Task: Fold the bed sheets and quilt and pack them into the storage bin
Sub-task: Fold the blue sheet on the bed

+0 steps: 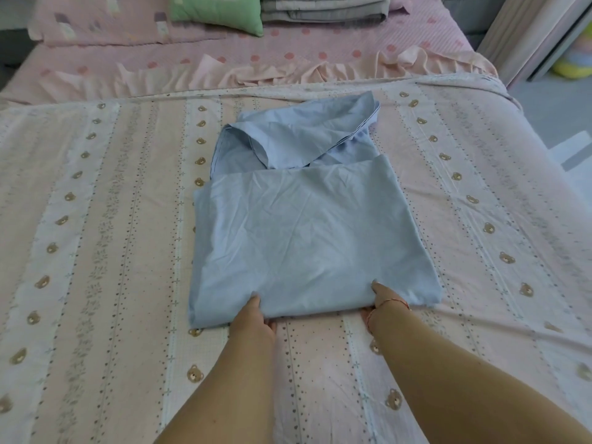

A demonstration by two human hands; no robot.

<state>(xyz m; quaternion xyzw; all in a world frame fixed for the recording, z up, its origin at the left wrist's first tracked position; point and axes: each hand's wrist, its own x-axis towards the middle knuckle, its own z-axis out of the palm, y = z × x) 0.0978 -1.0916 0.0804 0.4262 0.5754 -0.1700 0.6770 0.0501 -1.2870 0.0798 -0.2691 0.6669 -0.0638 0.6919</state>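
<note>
The blue sheet (307,232) was thin matt cloth, pretty creased. Under it, the bear-print bedspread (96,251) looked like soft, matt cotton, lightly wrinkled too.

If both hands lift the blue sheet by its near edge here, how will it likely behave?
The blue sheet will probably droop: it is thin, creased cloth. The loose folds at its far end would likely fall open. It looks light. The left hand and right hand pinch only the near edge, so the middle would sag.
</note>
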